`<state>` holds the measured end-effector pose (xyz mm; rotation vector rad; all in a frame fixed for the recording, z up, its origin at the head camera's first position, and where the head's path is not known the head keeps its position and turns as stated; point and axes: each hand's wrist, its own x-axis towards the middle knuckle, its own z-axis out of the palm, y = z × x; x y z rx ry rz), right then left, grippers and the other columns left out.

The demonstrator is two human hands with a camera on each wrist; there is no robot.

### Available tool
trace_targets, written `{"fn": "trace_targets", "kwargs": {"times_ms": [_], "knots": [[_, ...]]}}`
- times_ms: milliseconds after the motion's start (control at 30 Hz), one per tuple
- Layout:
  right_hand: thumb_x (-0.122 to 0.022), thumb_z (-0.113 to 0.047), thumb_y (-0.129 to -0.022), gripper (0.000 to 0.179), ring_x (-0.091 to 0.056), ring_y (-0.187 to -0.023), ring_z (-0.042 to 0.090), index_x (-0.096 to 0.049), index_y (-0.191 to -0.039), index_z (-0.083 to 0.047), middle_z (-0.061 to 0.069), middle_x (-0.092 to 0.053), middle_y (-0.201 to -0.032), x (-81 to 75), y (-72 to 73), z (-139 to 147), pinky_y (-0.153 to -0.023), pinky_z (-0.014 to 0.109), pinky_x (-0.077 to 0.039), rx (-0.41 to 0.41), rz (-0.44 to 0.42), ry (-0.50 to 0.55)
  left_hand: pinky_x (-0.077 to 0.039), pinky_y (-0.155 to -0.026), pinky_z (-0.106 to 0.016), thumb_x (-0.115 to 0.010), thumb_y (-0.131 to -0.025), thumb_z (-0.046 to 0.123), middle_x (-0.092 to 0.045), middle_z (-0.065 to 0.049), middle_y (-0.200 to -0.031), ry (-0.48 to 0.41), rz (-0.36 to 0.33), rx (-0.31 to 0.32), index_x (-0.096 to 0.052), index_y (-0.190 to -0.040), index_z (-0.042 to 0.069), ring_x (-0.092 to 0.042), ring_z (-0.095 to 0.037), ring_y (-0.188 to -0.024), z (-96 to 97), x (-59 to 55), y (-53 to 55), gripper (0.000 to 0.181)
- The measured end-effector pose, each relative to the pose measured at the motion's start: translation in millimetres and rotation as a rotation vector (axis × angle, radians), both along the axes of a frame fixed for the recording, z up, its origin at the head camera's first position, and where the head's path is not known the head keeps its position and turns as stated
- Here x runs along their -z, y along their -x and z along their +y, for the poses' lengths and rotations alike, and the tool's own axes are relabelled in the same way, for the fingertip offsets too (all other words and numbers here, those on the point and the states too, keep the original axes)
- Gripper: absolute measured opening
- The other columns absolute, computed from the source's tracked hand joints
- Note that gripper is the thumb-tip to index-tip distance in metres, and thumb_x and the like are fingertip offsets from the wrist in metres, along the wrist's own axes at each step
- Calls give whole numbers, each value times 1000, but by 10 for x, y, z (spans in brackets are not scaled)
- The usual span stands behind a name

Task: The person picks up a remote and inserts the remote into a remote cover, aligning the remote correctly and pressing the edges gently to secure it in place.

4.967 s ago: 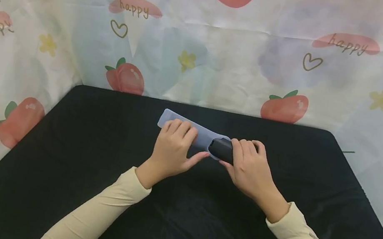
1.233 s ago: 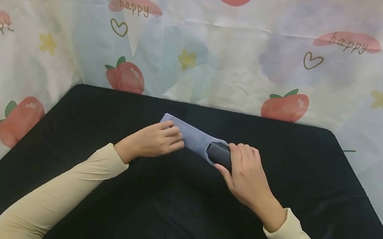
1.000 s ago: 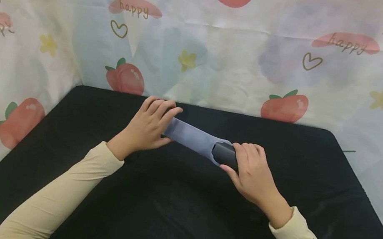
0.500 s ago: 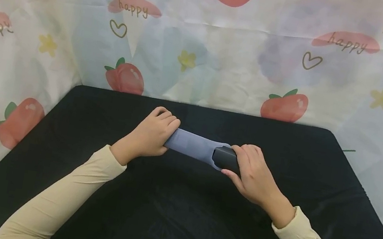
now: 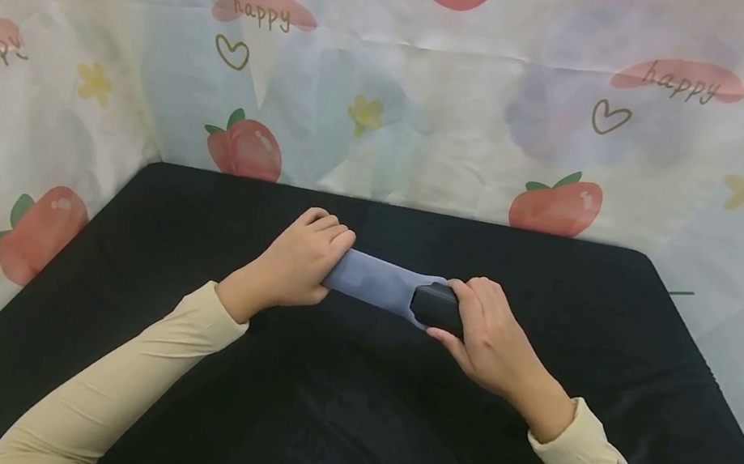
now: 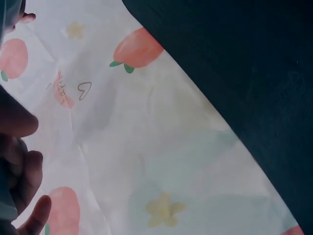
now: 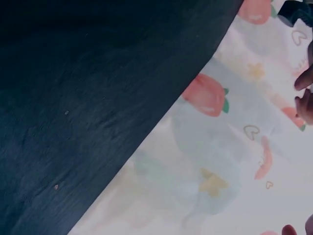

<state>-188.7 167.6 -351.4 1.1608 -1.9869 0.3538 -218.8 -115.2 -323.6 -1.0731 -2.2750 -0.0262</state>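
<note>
A long, flat blue-grey sleeve point(image 5: 374, 280) is held above the table in the head view. A smooth black block-like piece point(image 5: 436, 307) shows at its right end, in a curved cutout; its exact kind is unclear. My left hand point(image 5: 299, 259) grips the sleeve's left end, fingers curled over it, covering that end. My right hand point(image 5: 491, 336) holds the black piece, with fingers over the top and thumb along the near side. The wrist views catch only fingers point(image 6: 29, 176) at the left edge and fingers point(image 7: 304, 100) at the right edge.
A black-covered table point(image 5: 340, 424) lies under both hands. Behind it and on the left and right hangs a pale curtain point(image 5: 436, 111) printed with red fruit, hearts and flowers. Both forearms wear cream sleeves point(image 5: 126, 380).
My left hand moved from the sleeve's middle out to its left end and closed round it. The sleeve now lies more level. My right hand stayed on the black piece, shifting slightly.
</note>
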Motion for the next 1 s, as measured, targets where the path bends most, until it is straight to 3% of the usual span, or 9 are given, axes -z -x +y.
{"fn": "trace_targets", "kwargs": {"times_ms": [400,733,1000], "knots": [[-34,-46,-98,59,-44,-79,27,-49,-105,11,16,-48,-86,6,-60,-57,-74,39,-40,31,-114,-11,-42,-89,-39,-62,-60,9,-65,-6,-82,-23,42,-35,-54,-84,6,-58,-22,-80,88,76,-23,26],[-33,-48,-98,61,-43,-80,27,-48,-106,11,16,-47,-87,36,-70,-75,-71,37,-39,55,-167,9,-42,-87,-38,-66,-61,18,-62,-5,-74,-10,53,-95,-56,-81,7,-59,-21,-75,196,96,-56,26],[-32,-48,-98,61,-44,-83,26,-49,-109,10,14,-49,-88,-27,-36,-5,-83,44,-37,39,-184,-25,-44,-85,-37,-67,-62,19,-65,-4,-76,-59,37,-124,-58,-83,8,-61,-20,-75,223,154,-99,26]]}}
